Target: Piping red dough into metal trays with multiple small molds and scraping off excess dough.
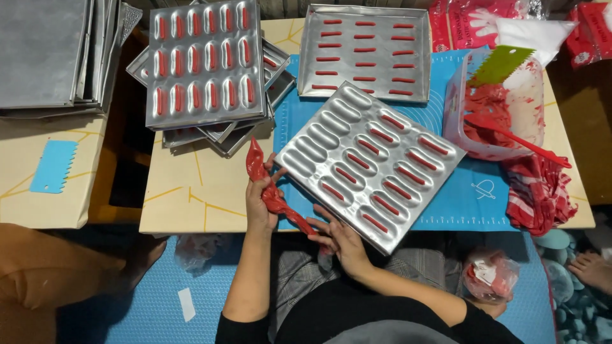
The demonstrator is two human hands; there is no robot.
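Below, left hand [260, 205] and right hand [341, 239] gripping red piping bag [273, 191], tip hidden under mould tray [370, 164]

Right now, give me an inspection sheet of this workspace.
Surface: beige table with a blue mat.
Job's things: red piping bag; tilted metal mould tray, partly filled with red strips.
Clutter: stacked filled trays, flat tray, tub with red paste and spatula, blue scraper.
Grippers: left hand grips the bag; right hand holds its tip.
Cables: nothing seen.
Surroundings: blue floor mat, metal sheets.
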